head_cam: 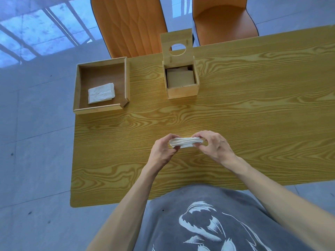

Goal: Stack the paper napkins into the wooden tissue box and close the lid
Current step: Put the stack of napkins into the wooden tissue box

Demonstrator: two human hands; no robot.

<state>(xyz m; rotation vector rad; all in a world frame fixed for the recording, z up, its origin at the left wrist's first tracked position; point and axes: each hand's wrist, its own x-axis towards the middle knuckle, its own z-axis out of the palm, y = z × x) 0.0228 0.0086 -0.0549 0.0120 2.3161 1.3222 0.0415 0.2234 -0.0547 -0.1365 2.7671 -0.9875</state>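
The person's left hand (164, 151) and right hand (214, 144) are gripping opposite ends of a thick white stack of folded paper napkins (185, 142). The fingers of each hand are curling over the top of the stack, and the thumbs appear to be pressing from beneath. The stack is hanging just above the yellow wood-grain tabletop (253, 109), near the person's body; whether its underside is touching the surface is unclear.

The step in hand appears to be squaring the stack before loading it. To do that well, both hands should be squeezing evenly, tapping the edges into line, and keeping the sheets level so that none slides out during the carry.

Further out, directly ahead of the hands and well apart from them, the square light wooden tissue box (182, 90) is standing open near the far edge of the tabletop. Its hinged wooden lid with a round hole (176, 42) is tilting upright behind it. Something flat and pale brown is already lying inside; what it is cannot be told.

To the far left, a shallow wooden tray (101, 109) is holding a second, smaller pile of white folded napkins (101, 92). This suggests more loading is ahead before the lid can be lowered. Beyond the tabletop, two orange chairs (130, 26) are standing.
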